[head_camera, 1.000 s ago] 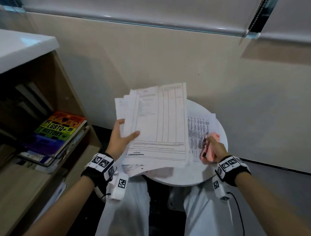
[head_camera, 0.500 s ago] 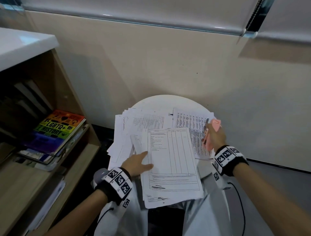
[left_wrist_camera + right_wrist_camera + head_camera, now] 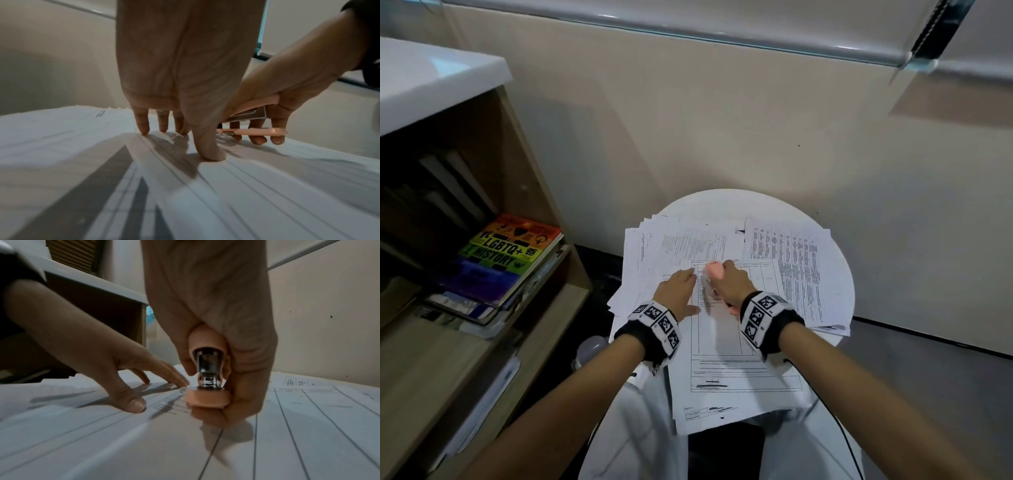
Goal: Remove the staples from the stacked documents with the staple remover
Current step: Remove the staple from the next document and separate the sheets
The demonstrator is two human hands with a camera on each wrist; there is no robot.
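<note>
A printed document (image 3: 736, 346) lies on top of several loose stacked papers (image 3: 671, 240) on a small round white table (image 3: 756, 202); its near end hangs over the table's edge. My left hand (image 3: 681, 287) presses its straight fingers (image 3: 144, 128) and thumb (image 3: 211, 155) flat on the sheet near its top left corner. Right beside it, my right hand (image 3: 727, 284) grips a pink staple remover (image 3: 714, 270) with metal jaws, its nose down on the same corner. The remover (image 3: 206, 395) touches the paper close to my left fingertips. No staple can be made out.
A wooden bookshelf (image 3: 544, 192) with a rainbow-covered book (image 3: 510, 253) stands close on the left under a white countertop (image 3: 431, 85). A beige wall (image 3: 722, 120) rises just behind the table. More printed sheets (image 3: 791, 267) lie at the table's right. My lap (image 3: 637, 428) is under the overhanging pages.
My left hand has laid the lifted document down on the table and now presses it flat. My right hand has brought the remover leftwards to the sheet's top left corner.
</note>
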